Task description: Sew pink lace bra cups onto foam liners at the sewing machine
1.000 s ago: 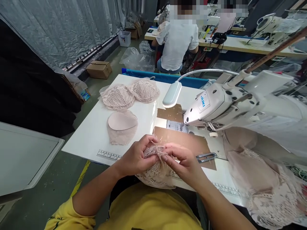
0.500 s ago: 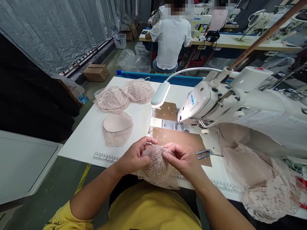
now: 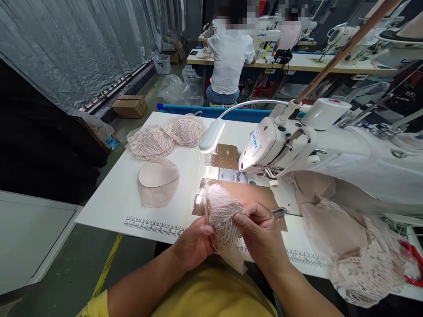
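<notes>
A beige lace bra cup [image 3: 224,211] is held up over the table's front edge between both hands. My left hand [image 3: 196,242] grips its lower left edge with thumb and fingers. My right hand [image 3: 262,226] pinches its right edge, the thumb lying on the lace. Sheer fabric hangs from the bottom of the cup. Just beyond my right hand lie thread snips [image 3: 280,212], partly hidden. On the left of the table rest a smooth cup with a lace edge [image 3: 158,182] and a pair of lace cups [image 3: 167,137].
A white sewing machine [image 3: 280,145] stands at the right, its lamp [image 3: 212,135] over the table [image 3: 109,193]. More lace pieces [image 3: 350,237] are heaped at the right edge near red-handled scissors [image 3: 413,264]. Ahead, a person in white [image 3: 229,61] sits at another table.
The lace cup has been turned and its top now points up and away. My left hand has shifted down to its lower left side. My view has swung slightly right.
</notes>
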Tool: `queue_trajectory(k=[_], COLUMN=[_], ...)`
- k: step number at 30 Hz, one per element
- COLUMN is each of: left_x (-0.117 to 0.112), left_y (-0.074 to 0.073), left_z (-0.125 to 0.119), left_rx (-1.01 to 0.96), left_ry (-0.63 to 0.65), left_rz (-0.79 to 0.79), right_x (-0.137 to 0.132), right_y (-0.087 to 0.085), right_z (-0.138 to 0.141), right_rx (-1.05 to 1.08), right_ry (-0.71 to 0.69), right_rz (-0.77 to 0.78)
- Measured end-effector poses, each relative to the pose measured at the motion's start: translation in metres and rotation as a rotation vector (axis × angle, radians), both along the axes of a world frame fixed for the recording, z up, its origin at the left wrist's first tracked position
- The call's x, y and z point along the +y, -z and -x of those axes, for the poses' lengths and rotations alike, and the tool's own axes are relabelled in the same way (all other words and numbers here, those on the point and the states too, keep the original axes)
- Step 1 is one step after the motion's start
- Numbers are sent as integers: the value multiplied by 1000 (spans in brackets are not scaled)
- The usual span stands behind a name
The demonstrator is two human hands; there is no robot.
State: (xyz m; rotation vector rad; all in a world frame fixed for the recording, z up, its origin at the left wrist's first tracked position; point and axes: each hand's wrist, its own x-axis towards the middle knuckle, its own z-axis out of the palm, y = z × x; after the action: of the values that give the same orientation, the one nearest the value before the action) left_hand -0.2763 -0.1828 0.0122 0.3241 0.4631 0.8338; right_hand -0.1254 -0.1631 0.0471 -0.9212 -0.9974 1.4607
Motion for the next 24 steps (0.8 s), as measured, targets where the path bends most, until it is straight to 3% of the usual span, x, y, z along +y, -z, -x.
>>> queue_trajectory(k=[4, 7, 10, 12, 14, 16, 18, 21, 24], left_x=[-4, -9, -9, -5, 3, 12, 21, 29, 32], left_y=[7, 12, 7, -5, -22, -38, -49, -49, -42], left_z=[-7, 7, 36, 54, 64, 65, 60, 49, 41], left_rx=[141, 175, 311, 540, 718, 822, 861, 792, 687], left_ry=[-170, -136, -121, -267, -322, -244, -73, 165, 250], left_rz=[106, 41, -159, -405, -709, -952, -1036, -903, -778], right_x=[3, 5, 5, 2, -1, -5, -7, -9, -9], right_y=[2, 0, -5, -8, -11, -13, -15, -16, -16], right_z=[-10, -23, -32, -32, -26, -19, -13, -11, -14], right_rx=[-50, -111, -151, -210, -291, -351, -396, -485, -585], right_ry=[104, 212, 204, 81, -88, -214, -265, -236, -150], right_rz=[16, 23, -4, -35, -104, -182, -225, -275, -358])
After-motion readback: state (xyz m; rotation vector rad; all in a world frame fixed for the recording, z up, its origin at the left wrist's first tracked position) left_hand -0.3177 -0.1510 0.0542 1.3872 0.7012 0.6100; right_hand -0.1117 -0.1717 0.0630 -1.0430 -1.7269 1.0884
